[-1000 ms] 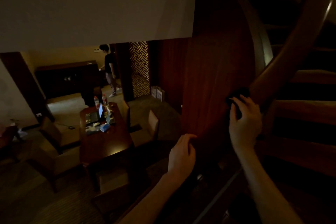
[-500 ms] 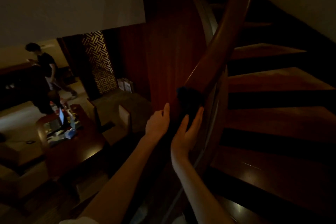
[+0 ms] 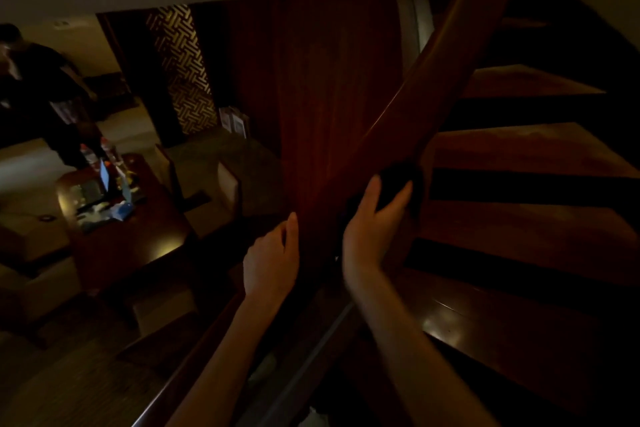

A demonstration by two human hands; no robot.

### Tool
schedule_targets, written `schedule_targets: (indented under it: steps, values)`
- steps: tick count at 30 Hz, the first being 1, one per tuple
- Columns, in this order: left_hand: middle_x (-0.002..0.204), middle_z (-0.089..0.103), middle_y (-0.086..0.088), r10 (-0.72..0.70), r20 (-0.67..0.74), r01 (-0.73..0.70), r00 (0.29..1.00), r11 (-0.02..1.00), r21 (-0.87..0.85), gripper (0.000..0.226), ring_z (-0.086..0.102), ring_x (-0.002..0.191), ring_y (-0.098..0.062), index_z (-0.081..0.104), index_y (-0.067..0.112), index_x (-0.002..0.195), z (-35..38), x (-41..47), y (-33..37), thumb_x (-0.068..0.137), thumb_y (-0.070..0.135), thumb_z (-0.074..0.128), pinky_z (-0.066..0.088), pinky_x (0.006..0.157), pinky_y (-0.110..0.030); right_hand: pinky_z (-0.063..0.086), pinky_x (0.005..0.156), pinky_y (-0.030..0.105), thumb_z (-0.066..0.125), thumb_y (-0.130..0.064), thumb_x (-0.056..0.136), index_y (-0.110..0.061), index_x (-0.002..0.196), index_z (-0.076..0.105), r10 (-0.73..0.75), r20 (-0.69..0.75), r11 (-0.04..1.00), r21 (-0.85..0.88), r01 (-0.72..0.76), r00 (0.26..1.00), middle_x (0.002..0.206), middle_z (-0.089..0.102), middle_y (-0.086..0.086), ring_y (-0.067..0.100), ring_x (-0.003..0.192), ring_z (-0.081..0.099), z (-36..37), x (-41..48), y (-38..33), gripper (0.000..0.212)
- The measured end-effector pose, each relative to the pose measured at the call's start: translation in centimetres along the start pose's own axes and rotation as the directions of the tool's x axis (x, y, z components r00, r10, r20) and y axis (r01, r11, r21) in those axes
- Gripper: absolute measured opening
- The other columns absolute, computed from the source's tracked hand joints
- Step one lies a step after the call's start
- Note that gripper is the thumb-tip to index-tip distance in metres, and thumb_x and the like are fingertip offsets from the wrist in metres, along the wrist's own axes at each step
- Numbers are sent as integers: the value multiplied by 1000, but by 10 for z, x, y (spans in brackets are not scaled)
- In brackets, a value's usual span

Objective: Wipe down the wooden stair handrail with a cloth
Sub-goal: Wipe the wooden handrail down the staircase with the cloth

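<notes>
Dim stairwell, wooden steps [image 3: 519, 149] at right — the dark cloth [image 3: 398, 178] is clasped on the handrail [image 3: 433, 87] between the right hand's [image 3: 370, 229] thumb and fingers, the left hand [image 3: 273, 256] is seen loosely curled and empty beside it, and the long upper run is judged not yet wiped.

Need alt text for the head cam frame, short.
A right hand grips a dark cloth against a wooden handrail on a dim staircase; the left hand is open beside the rail. Below left, a cluttered table and a standing person.
</notes>
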State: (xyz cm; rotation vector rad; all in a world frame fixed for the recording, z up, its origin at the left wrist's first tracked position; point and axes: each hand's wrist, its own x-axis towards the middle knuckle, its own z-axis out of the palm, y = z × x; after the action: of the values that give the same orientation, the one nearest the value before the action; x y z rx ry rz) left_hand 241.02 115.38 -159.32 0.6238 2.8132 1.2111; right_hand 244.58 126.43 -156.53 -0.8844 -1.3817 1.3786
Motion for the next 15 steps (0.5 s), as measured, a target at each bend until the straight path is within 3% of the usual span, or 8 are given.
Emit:
schedule_targets:
  steps: [4,7,11,15]
  values:
    - [55,49,3,-43,34,44,999,998,-40,33,49,46,-7,50,27,80,-4,-2,5,102,39,28,32,45,-14,28,116,29,44,-35,102,-18,155,14,-76,-51,996,-59,73,996,159,22,-2,12,144,23,-5,68,-30,63]
    - [56,49,6,-72,34,72,997,997,-4,31,47,47,-4,49,27,79,-5,-2,11,102,35,30,30,46,-13,24,119,36,48,-42,99,-26,155,11,-122,1,983,-141,121,993,160,15,-8,4,145,17,-7,24,-9,70]
    - [52,50,4,-105,54,108,993,993,-48,33,53,45,-14,60,19,87,-6,-4,16,102,32,34,41,46,-22,24,115,30,58,-31,96,-30,151,1,-83,66,956,-277,98,994,161,10,3,9,145,15,-6,-38,0,79]
    - [58,57,-3,-106,57,109,993,992,-60,33,60,53,-21,51,26,75,-10,-5,16,102,32,34,39,49,-21,20,119,34,50,-36,99,-25,154,1,-124,82,915,-375,145,989,161,6,8,15,146,10,-13,54,-41,74]
